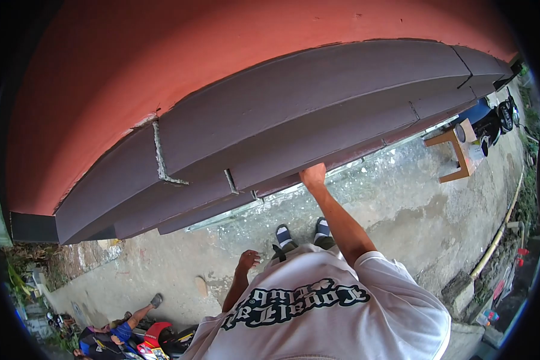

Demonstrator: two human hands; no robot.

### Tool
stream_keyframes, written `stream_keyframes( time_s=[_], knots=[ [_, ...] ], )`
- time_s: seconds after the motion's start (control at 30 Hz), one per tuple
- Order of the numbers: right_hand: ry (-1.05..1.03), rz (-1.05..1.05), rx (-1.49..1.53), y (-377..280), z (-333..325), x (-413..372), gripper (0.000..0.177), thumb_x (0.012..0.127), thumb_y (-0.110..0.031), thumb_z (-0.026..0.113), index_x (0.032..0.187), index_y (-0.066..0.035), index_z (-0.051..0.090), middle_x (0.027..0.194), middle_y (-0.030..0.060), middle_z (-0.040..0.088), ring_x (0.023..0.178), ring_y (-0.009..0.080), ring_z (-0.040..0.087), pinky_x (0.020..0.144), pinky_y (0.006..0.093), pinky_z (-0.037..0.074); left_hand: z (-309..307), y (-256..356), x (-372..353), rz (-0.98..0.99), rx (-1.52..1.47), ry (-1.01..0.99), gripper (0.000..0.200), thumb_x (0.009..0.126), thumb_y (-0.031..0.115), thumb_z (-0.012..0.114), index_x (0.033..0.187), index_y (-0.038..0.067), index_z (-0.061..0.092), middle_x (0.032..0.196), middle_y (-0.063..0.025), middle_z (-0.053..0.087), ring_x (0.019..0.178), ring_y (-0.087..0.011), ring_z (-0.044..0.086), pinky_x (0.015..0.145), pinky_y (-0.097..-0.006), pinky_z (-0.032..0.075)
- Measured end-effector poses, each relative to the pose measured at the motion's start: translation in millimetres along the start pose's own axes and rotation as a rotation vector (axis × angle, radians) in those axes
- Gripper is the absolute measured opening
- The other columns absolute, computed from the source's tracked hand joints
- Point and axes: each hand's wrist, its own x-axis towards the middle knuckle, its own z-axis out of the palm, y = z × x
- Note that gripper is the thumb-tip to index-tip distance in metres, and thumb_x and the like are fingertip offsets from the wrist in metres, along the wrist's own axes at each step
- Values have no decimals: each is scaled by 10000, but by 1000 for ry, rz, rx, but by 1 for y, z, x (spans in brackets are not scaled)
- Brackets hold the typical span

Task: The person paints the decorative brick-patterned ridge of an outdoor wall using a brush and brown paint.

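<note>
My right hand (pixel 313 175) is raised with the arm stretched forward, against the lower edge of a dark grey stepped ledge (pixel 318 126). Its fingers look curled, and whatever they may grip is hidden by the hand and the ledge. Down by my left side hangs my left hand (pixel 249 260), its fingers loosely bent and slightly apart with nothing in them. Orange-red painted wall (pixel 222 42) rises above the ledge. Pale unpainted joint lines (pixel 159 153) cut across the grey surface at several places.
A brown plastic stool (pixel 459 153) with containers on it stands to the right, near a parked motorcycle (pixel 503 117). At lower left a seated person (pixel 117 333) is beside a red motorcycle (pixel 156 339). Wet patches mark the concrete floor (pixel 366 210). A long pole (pixel 498 240) lies along the right edge.
</note>
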Motion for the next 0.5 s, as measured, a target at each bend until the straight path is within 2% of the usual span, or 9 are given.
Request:
stream_keyframes(
  time_s=[0.1,0.13,0.23,0.33,0.5],
  knots=[
    [-53,-85,79,-43,8,-24,190,756,-130,719,919,-32,710,920,208,695,851,442,665,754,490,571,-1,-9,8,-25,-43,-5,285,1012,320,495,1155,100,609,932,-65,714,661,-175,677,541,-320,494],
    [-180,-60,65,-54,11,-27,212,771,-155,712,942,-30,709,968,211,696,894,422,666,766,494,566,1,-6,4,-21,-42,9,279,1008,309,499,1156,100,608,931,-65,713,660,-176,676,545,-321,496],
    [-295,-139,204,-84,21,-39,262,800,-215,687,984,-29,702,982,207,698,921,451,648,807,496,546,2,0,5,10,-40,24,263,988,271,511,1165,101,607,947,-74,716,664,-179,677,559,-326,500],
    [-336,-132,346,-109,32,-48,284,812,-208,671,1039,-40,695,1024,218,694,1001,448,633,875,484,528,1,5,6,81,-45,39,264,967,237,522,1179,105,606,977,-85,719,672,-183,679,571,-331,500],
    [-399,-76,348,-84,55,-40,343,801,-215,675,1111,-70,688,1141,219,678,1084,429,619,935,453,516,-3,9,2,95,-70,59,268,959,229,531,1189,111,601,1016,-98,721,704,-195,685,599,-344,508]
  ],
)
